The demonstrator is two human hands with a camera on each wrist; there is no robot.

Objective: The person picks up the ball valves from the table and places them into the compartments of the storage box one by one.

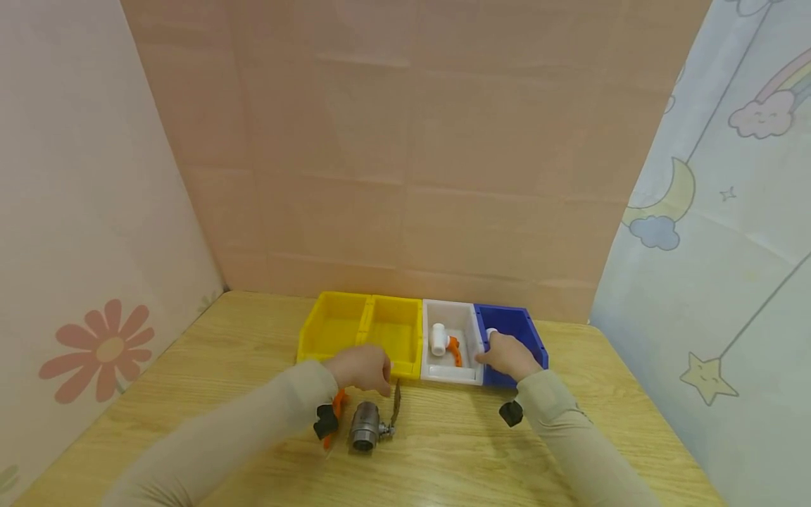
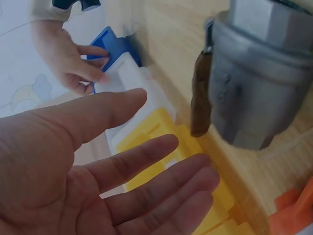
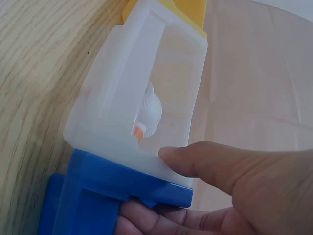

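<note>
My left hand (image 1: 361,367) hovers at the front of the yellow bins, its fingers extended and holding nothing in the left wrist view. Near it on the table stands a metal ball valve (image 1: 365,422) with a lever. An orange-handled piece (image 1: 338,403) lies partly hidden beneath the left wrist. My right hand (image 1: 510,355) reaches over the blue bin (image 1: 535,341), thumb by the white bin's wall and fingers on the blue side, apart from the thumb. A white part (image 1: 491,332) shows beside it, mostly hidden. Inside the white bin (image 1: 453,373) sits a white plastic valve (image 1: 438,339) with an orange handle.
Two yellow bins (image 1: 391,370) join the white and blue ones in a row at the back of the wooden table (image 1: 253,338). Behind them hangs a tan backdrop (image 1: 405,211). Patterned cloth walls (image 1: 703,296) stand at both sides.
</note>
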